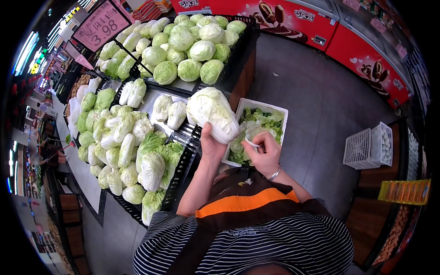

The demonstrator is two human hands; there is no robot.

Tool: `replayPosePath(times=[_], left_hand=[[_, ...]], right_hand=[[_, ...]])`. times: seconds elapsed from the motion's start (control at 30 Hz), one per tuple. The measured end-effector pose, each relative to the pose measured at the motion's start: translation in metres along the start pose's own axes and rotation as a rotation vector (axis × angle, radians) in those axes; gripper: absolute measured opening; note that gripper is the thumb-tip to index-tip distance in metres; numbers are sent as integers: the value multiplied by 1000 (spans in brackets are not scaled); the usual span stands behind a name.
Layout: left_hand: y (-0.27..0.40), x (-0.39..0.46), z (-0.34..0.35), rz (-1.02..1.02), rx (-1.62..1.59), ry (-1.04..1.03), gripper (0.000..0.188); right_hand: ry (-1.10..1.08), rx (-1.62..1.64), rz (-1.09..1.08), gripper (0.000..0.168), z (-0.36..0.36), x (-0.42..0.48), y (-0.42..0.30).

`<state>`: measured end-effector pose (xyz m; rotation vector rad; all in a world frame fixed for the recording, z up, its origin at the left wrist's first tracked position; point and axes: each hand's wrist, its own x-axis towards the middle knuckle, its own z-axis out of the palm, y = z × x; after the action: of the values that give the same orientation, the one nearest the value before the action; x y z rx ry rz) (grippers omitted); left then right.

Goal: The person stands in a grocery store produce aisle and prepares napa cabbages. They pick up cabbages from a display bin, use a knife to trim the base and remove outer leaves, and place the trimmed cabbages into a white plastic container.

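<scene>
A large, pale napa cabbage (213, 113) is held up in my left hand (212, 142), its white base towards me and to the right. My right hand (264, 153) pinches a small whitish piece of leaf (252, 142) just right of that base. Beneath both hands, on the floor side of the stand, a white foam box (284, 118) holds loose green leaves (263, 118). Two small napa cabbages (169, 112) lie on the metal shelf left of the held one.
Napa cabbages (118, 137) are heaped in the near black crate, round cabbages (196, 44) on the stand behind. Red freezers (319, 27) line the far side. White plastic baskets (367, 147), one with eggs, stand at the right. A pink price sign (102, 25) rises back left.
</scene>
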<state>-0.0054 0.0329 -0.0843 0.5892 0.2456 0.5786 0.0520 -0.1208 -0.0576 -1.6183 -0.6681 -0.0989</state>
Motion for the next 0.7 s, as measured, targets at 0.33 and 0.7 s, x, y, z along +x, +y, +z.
replayPosePath(times=[0.33,0.7], left_hand=[[5,-15,-8,-305,-258,-31,80],[4,-39,-7,-727,-434,102,71]], right_hand=[[-41,-45,353,43,3,31,118],[-642,168,-182,41,-14,59,16]])
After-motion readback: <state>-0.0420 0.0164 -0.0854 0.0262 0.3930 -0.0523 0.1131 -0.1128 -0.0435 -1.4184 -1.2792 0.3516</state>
